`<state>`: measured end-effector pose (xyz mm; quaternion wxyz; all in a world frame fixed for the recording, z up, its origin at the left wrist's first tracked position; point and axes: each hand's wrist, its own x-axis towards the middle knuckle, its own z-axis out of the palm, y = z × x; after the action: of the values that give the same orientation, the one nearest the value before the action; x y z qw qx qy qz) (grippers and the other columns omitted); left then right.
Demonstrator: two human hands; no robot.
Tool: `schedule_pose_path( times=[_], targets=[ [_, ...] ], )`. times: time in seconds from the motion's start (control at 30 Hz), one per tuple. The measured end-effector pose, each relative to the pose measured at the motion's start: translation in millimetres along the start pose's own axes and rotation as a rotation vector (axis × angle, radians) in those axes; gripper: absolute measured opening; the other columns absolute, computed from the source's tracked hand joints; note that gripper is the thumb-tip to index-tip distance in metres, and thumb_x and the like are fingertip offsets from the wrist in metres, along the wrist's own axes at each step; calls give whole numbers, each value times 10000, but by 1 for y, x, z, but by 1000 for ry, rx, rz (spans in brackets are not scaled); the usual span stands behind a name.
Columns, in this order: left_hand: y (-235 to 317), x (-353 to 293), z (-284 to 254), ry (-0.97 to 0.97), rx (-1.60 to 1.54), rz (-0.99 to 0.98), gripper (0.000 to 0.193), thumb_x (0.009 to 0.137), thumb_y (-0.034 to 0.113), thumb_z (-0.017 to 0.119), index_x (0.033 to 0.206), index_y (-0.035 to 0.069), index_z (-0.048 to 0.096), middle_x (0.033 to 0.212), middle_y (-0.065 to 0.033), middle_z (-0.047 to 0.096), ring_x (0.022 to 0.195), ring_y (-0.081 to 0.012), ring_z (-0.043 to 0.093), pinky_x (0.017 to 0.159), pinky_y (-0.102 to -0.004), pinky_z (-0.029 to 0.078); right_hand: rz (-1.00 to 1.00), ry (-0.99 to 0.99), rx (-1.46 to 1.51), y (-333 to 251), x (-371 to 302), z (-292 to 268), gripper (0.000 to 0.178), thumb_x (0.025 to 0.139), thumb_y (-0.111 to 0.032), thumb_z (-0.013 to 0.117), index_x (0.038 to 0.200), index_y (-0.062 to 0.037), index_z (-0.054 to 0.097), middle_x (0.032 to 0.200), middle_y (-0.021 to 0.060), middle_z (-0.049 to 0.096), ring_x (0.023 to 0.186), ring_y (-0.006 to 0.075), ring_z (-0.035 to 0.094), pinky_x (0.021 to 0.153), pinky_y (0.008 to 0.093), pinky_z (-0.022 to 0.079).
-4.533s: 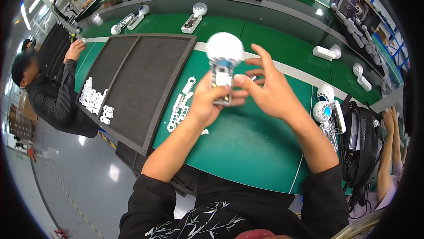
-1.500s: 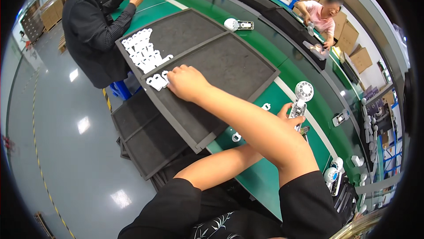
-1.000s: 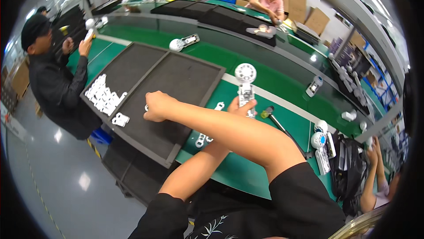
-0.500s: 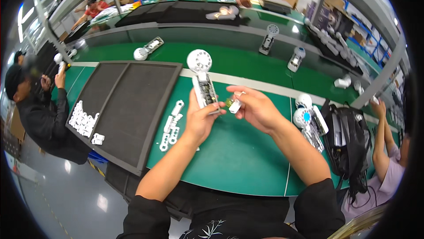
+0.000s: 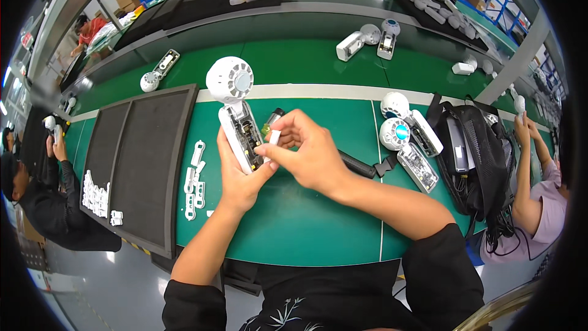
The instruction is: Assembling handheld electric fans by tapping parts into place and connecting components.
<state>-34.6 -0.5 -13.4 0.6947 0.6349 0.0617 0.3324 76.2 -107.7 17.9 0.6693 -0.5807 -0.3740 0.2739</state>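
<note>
My left hand [image 5: 240, 185] is closed round the handle of a white handheld fan [image 5: 229, 80], held upright with its round head at the top. The handle's casing is open and shows a circuit board [image 5: 248, 138]. Beside that opening, my right hand [image 5: 313, 158] pinches a small white plastic part [image 5: 274, 137], its fingertips at the handle's edge. Just behind those fingers is a yellow-green piece with a dark end [image 5: 273, 120]; its kind is unclear. A black rod-like thing with a clip [image 5: 358, 164] lies partly hidden under my right wrist.
White plastic frames [image 5: 195, 181] lie left of my hands. Beyond them a black tray [image 5: 147, 165] holds several small white parts. Two fans [image 5: 409, 141] and a black bag [image 5: 471, 153] sit at the right. More fans [image 5: 361, 40] are on the green belt. Co-workers sit on both sides.
My right hand has brought the small white part from apart at the right to the fan's open handle. The fan has turned slightly, and the view has shifted.
</note>
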Motion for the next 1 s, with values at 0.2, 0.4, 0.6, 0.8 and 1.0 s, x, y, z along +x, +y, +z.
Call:
schedule_pose_path(
  times=[0.2, 0.4, 0.6, 0.8, 1.0],
  targets=[
    [2, -4, 3, 3, 56, -5, 873, 789, -7, 688, 1453, 48, 125, 1255, -119, 443, 1136, -209, 519, 960, -360, 451, -152, 84, -78, -3, -3, 9, 306, 797, -95, 775, 989, 11, 562, 875, 88, 670, 790, 122, 642, 711, 283, 529],
    [-4, -5, 3, 30, 51, -18, 829, 809, -19, 667, 1451, 42, 145, 1275, -129, 440, 1168, -216, 510, 969, -366, 449, -213, 115, -143, 7, -6, 14, 306, 784, -97, 785, 993, 2, 585, 883, 86, 678, 791, 128, 645, 704, 283, 530],
    [-5, -5, 5, 72, 81, 11, 777, 813, -27, 657, 1439, 27, 200, 1261, -125, 454, 1150, -216, 525, 966, -355, 461, -303, 140, -216, 14, -7, 16, 320, 758, -86, 799, 1001, -4, 607, 884, 89, 667, 760, 153, 645, 687, 295, 534],
    [-6, -6, 5, 81, 202, 60, 732, 819, -29, 647, 1427, 15, 241, 1255, -121, 467, 1137, -213, 533, 980, -354, 457, -503, 173, -455, 11, -10, 19, 356, 770, -164, 782, 1040, 0, 618, 1015, 148, 617, 795, 217, 639, 702, 319, 539],
    [4, 0, -4, 169, 84, -33, 627, 838, 15, 604, 1384, 18, 296, 1185, -142, 520, 1010, -228, 592, 827, -352, 526, -508, -8, -706, 13, -5, 13, 403, 838, -300, 692, 1096, 0, 617, 1144, 198, 550, 953, 313, 589, 791, 385, 519]
  ],
)
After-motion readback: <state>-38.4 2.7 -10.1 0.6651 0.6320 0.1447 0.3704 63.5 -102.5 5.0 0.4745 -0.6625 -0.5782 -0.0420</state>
